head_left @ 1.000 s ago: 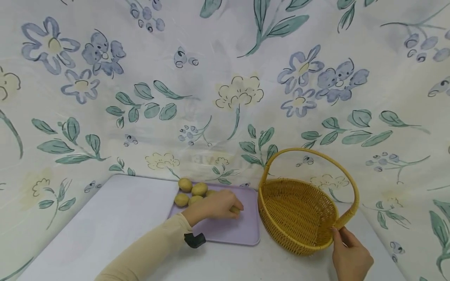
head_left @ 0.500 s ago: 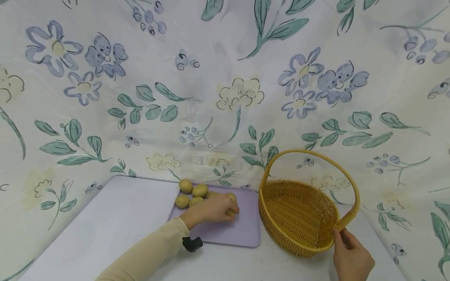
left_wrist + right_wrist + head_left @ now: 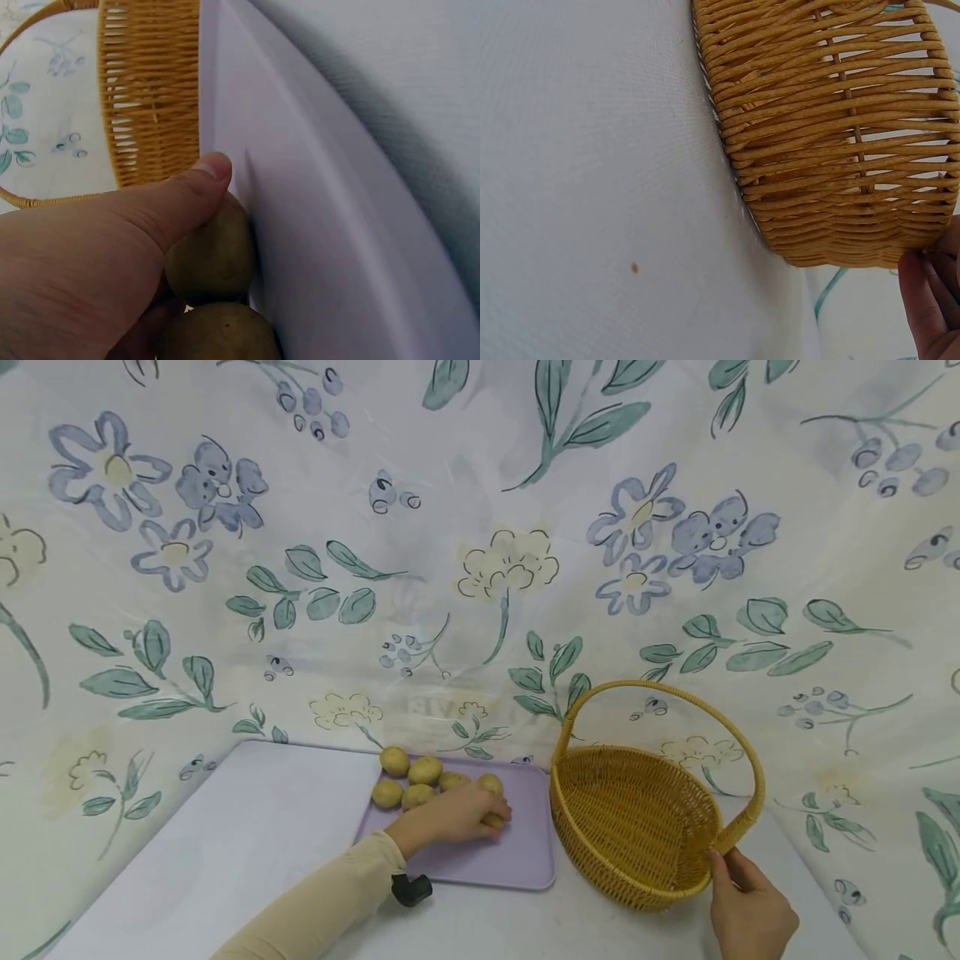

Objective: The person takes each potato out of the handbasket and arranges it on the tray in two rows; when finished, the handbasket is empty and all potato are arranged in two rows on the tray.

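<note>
Over a lilac tray (image 3: 525, 860) in the head view, my left hand (image 3: 450, 817) holds a potato (image 3: 492, 820). The left wrist view has the thumb of that hand (image 3: 90, 255) pressed along the top of the held potato (image 3: 214, 259); the other fingers are mostly hidden behind it. A second potato (image 3: 221, 334) lies right beside it. On the right, my right hand (image 3: 752, 906) pinches the rim of a wicker basket (image 3: 637, 818) near the foot of its handle. In the right wrist view, fingertips (image 3: 922, 300) touch the woven basket wall (image 3: 840, 150).
Several more potatoes (image 3: 425, 770) cluster at the tray's back left, and one potato (image 3: 490, 783) sits just behind my left hand. The basket stands close to the tray's right edge on a white table (image 3: 247, 827). Floral cloth (image 3: 510, 560) hangs behind.
My left hand has shifted slightly left and toward me, around a potato, baring another potato behind it. My right hand and the basket stay where they were.
</note>
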Motion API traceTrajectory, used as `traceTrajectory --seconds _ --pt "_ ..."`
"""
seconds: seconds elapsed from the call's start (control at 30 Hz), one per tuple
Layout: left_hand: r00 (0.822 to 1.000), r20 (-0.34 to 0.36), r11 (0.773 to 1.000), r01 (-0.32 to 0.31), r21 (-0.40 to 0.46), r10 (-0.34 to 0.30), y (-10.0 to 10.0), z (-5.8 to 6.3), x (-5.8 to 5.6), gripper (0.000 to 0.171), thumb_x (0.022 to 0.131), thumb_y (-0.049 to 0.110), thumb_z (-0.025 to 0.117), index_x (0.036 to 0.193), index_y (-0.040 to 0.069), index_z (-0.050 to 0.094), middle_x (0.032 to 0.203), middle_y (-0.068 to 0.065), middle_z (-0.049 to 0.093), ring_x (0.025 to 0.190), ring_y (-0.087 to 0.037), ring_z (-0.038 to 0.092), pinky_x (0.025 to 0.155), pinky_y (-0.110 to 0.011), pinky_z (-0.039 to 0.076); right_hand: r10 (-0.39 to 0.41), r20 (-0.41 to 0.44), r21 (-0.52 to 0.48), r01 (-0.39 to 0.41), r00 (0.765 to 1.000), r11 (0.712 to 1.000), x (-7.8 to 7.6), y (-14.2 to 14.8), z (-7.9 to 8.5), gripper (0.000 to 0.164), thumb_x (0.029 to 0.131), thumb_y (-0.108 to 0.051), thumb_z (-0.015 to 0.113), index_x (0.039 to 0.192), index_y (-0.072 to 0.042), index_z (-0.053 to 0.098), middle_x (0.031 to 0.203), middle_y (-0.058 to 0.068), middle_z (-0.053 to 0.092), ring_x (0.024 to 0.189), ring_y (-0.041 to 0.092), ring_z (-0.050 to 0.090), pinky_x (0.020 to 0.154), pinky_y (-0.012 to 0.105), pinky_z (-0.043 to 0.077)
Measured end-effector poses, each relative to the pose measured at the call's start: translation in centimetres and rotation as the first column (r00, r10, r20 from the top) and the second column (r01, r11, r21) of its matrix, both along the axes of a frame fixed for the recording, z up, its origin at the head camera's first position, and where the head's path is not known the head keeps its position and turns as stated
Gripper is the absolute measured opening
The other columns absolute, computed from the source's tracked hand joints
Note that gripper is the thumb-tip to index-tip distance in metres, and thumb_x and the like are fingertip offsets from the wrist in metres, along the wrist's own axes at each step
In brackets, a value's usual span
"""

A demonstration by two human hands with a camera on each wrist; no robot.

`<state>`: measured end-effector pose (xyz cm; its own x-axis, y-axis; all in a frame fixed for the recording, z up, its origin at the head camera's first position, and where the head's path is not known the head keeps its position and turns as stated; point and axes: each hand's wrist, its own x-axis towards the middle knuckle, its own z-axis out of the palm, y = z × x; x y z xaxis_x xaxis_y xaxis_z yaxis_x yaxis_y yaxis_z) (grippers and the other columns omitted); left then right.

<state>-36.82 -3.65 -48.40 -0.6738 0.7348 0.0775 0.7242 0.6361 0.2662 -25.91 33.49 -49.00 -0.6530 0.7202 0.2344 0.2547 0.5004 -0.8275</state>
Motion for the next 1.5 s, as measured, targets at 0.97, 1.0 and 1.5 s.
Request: traceTrajectory --seconds 0.97,1.0,1.5 --pt "0.978 -0.201 0.995 0.027 -0.093 -0.045 0.0 -0.5 -0.1 0.033 0.095 0.032 0.072 0.125 0.017 0.072 0.134 0.002 0.07 0.126 -0.014 0.064 0.107 -0.028 0.052 -0.005 0.022 -0.024 0.005 1.0 1.0 -1.3 0.1 -0.1 0.036 0.101 -0.022 0.066 0.129 0.0 0.067 0.12 0.025 0.069 0.087 0.033 0.075 0.046 -0.003 0.03" --pt "0.978 -0.204 0.996 0.021 -0.087 -0.039 -0.2 -0.4 -0.1 0.034 0.095 0.032 0.072 0.125 0.017 0.073 0.134 0.002 0.07 0.127 -0.015 0.064 0.107 -0.029 0.052 -0.001 0.021 -0.022 0.002 1.0 1.0 -1.5 -0.1 -0.1 0.036 0.101 -0.022 0.066 0.129 0.001 0.067 0.12 0.025 0.069 0.095 0.039 0.074 0.046 -0.003 0.029" --pt "0.918 -0.301 0.964 -0.266 0.019 0.26 -3.2 1.4 7.2 0.06 0.101 0.047 0.06 0.149 0.013 0.053 0.162 -0.018 0.038 0.151 -0.036 0.036 0.121 -0.065 0.029 0.177 0.494 0.179 -0.299 0.851 0.937 -1.0 1.3 3.3 0.063 0.104 -0.049 0.053 0.132 0.006 0.061 0.116 0.025 0.071 0.103 0.048 0.067 0.081 0.052 0.057"
